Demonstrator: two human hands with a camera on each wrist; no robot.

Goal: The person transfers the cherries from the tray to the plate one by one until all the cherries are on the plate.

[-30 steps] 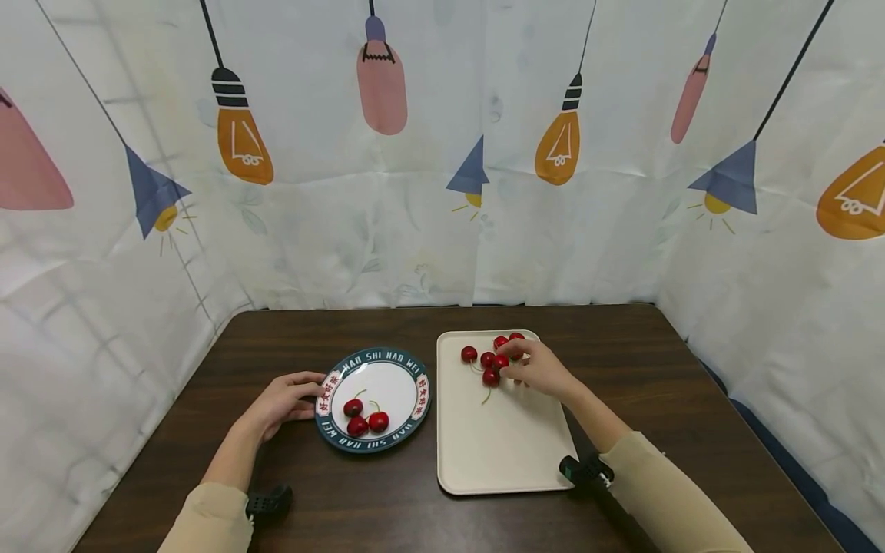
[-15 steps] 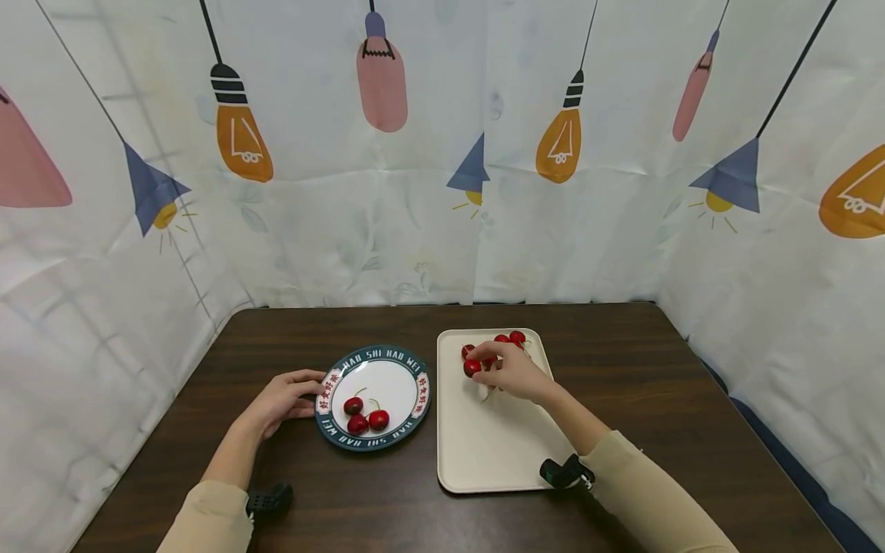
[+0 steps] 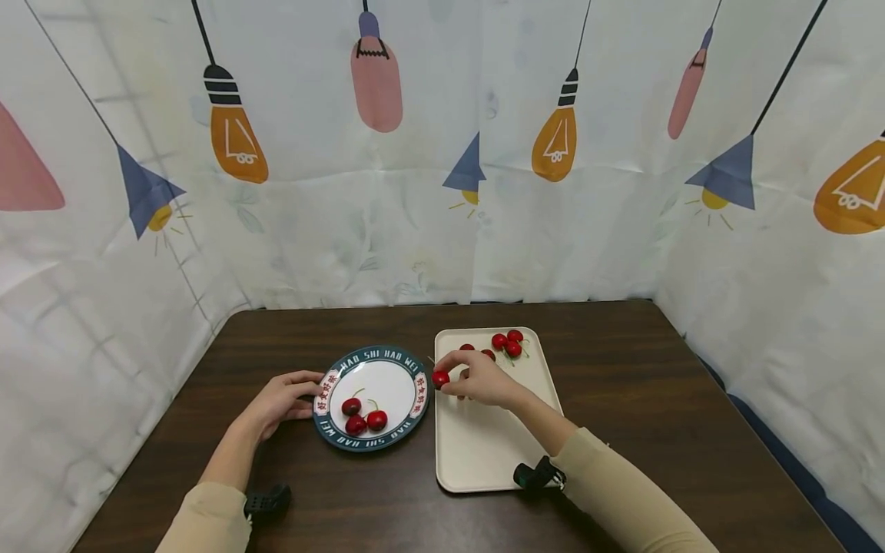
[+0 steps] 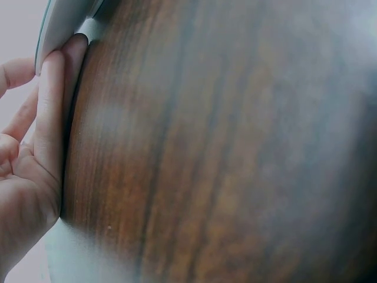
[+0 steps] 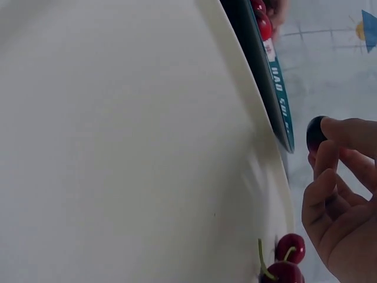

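My right hand (image 3: 478, 378) pinches a dark red cherry (image 3: 440, 379) between thumb and fingertips, over the left edge of the cream tray (image 3: 484, 453). In the right wrist view the held cherry (image 5: 315, 132) looks almost black beside the thumb. My left hand (image 3: 283, 399) holds the left rim of a round plate (image 3: 371, 444) with a blue-green border and white middle. Fingers in the left wrist view (image 4: 50, 106) lie under the rim, close to the tabletop. Three cherries with stems (image 3: 356, 425) sit on the plate.
Several cherries (image 3: 513, 349) lie at the far end of the tray, some partly behind my right hand. Plate and tray stand side by side on a dark wooden table (image 3: 622, 361). A white curtain (image 3: 346, 230) printed with lamps surrounds the table's far sides.
My right hand has picked a cherry from the group on the tray and carried it left to the tray's edge beside the plate. The left hand stays at the plate's rim.
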